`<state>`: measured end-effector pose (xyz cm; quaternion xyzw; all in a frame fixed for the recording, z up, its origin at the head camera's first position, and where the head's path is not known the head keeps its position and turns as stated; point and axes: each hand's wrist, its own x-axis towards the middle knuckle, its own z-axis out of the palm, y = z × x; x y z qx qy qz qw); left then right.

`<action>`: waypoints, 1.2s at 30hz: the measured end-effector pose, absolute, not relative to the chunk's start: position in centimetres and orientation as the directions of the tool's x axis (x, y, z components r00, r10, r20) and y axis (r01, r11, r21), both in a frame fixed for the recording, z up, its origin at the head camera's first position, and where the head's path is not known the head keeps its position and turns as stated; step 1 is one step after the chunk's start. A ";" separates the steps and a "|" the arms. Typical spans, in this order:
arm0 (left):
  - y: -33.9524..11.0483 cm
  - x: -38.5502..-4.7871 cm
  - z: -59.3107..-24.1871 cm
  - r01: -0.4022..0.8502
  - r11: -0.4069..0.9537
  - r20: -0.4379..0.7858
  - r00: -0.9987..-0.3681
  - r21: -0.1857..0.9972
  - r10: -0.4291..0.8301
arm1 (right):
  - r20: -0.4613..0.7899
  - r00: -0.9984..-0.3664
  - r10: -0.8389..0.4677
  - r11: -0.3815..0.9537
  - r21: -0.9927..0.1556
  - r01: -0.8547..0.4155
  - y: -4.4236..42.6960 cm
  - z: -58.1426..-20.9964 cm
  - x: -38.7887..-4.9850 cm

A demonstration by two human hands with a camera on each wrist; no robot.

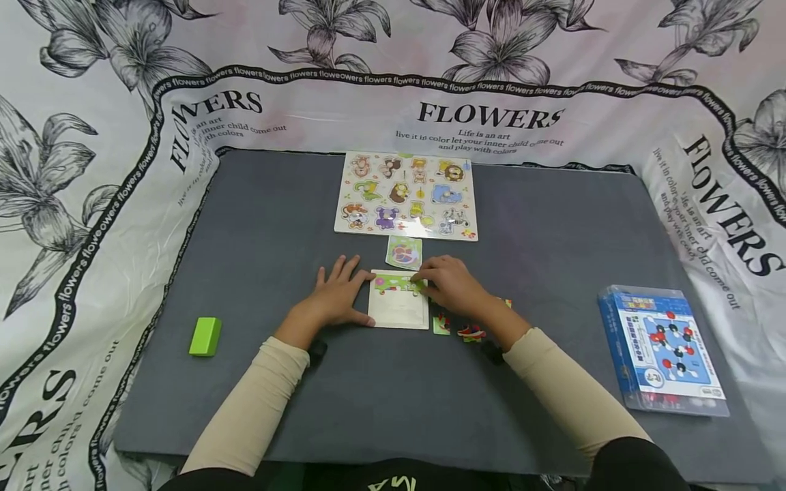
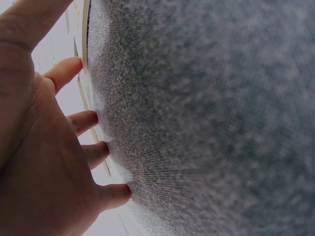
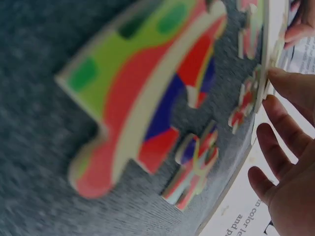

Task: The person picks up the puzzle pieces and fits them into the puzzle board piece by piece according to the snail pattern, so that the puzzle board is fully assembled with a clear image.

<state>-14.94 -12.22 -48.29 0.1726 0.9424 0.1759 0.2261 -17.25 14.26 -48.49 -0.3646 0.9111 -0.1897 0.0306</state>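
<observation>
A small pale puzzle tray [image 1: 398,312] lies in front of the person, with green picture pieces [image 1: 393,282] along its far edge. The left hand [image 1: 331,300] has its fingers spread, touching the tray's left side with thumb and forefinger. At the far right corner of the tray, the right hand [image 1: 453,286] pinches a green puzzle piece, partly hidden by the fingers. Loose pieces lie beside the tray under the right forearm, among them a green one [image 1: 441,324] and a red one [image 1: 471,333]. The right wrist view shows a large striped piece [image 3: 128,98] up close.
A square picture card [image 1: 404,252] lies just beyond the tray, touching a board of cartoon animals [image 1: 408,183]. A green block [image 1: 205,337] stands at the left. To the right sits a plastic case [image 1: 666,351] with a molecule picture. Flower-printed cloth [image 1: 344,109] surrounds the grey tabletop.
</observation>
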 end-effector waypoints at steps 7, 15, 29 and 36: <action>-12.2 -15.1 -48.3 0.254 0.878 -0.370 -0.833 0.407 0.412 | 0.110 -0.760 -0.641 0.719 -0.263 -0.644 13.8 -48.6 -16.5; -11.9 -15.3 -48.2 0.264 0.874 -0.376 -0.823 0.409 0.425 | 0.113 -0.778 -0.618 0.756 -0.185 -0.628 13.4 -48.3 -15.8; -12.2 -15.0 -48.1 0.249 0.874 -0.382 -0.825 0.418 0.417 | -0.040 -0.776 -0.629 0.757 -0.258 -0.600 13.2 -47.6 -16.4; -12.3 -14.9 -48.1 0.245 0.879 -0.390 -0.824 0.409 0.411 | -0.097 -0.784 -0.613 0.742 -0.411 -0.530 15.2 -47.3 -16.0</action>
